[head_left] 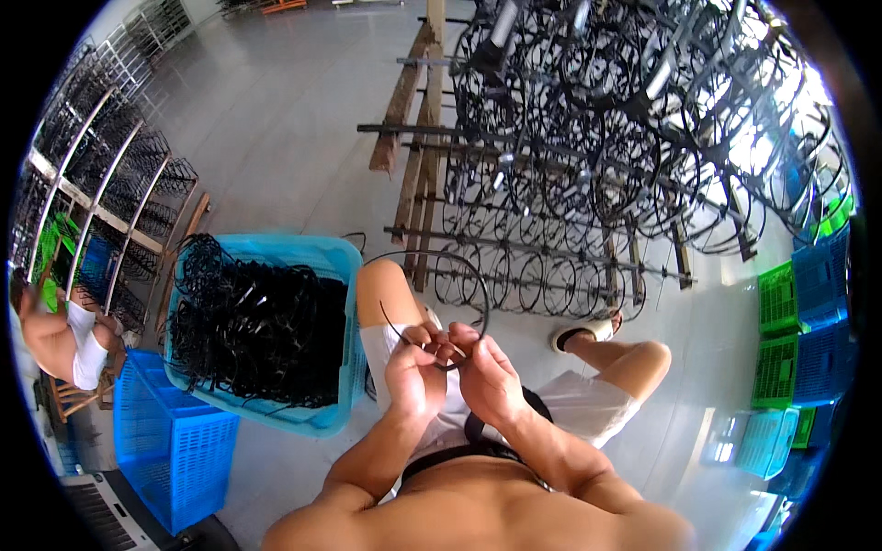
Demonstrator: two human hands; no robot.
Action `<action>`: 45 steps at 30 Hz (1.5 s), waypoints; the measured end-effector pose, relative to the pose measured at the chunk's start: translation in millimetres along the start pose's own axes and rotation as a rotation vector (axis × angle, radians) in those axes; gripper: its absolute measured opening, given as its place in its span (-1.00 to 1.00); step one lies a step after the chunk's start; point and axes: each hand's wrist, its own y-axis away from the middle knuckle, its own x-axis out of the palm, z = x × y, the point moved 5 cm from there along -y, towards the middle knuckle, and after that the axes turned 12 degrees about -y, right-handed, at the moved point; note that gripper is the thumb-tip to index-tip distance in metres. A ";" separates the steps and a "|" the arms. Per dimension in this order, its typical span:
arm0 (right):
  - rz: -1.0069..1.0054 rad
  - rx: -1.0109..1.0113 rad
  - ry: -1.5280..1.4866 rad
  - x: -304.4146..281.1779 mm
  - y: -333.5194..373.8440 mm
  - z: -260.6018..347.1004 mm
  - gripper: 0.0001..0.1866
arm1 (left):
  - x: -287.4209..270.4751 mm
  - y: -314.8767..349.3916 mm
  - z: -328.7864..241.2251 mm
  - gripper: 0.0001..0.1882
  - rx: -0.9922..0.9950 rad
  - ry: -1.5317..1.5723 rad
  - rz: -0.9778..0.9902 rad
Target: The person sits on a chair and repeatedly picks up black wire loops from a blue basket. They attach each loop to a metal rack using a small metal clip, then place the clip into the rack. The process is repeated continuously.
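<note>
Between my knees, both hands are closed on a thin black cable (pixel 486 294) that curves into a loose loop. My left hand (pixel 416 375) pinches it on the left side, where one thin end sticks up past the fingers. My right hand (pixel 489 378) grips the lower right part of the loop. The fingertips of both hands almost meet, and the exact spot they hold is partly hidden. Beside my left knee stands a light blue basket (pixel 355 285) heaped with tangled black cables (pixel 262 331).
Ahead, a wooden rack (pixel 404 101) carries rows of looped black cables (pixel 588 110). A blue crate (pixel 197 459) stands at the lower left, near another seated person (pixel 55 340). Green and blue crates (pixel 818 303) are stacked along the right. More loaded racks (pixel 110 184) line the far left.
</note>
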 end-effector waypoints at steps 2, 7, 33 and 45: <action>-0.016 -0.030 0.040 -5.0 -8.2 11.6 -0.77 | -6.1 -5.8 1.1 -0.76 -0.141 -0.298 0.030; 0.141 0.174 0.308 -21.7 -8.3 51.4 -0.82 | 9.7 -76.3 -117.5 -0.69 0.859 -1.231 -0.163; 0.281 0.798 0.065 -19.9 8.6 31.7 -0.48 | 16.6 -76.8 -29.3 -0.58 0.353 -1.307 0.805; 0.066 0.388 -0.074 -2.0 -36.9 62.1 -0.71 | 29.1 -117.7 -46.5 -0.77 0.833 -1.324 0.396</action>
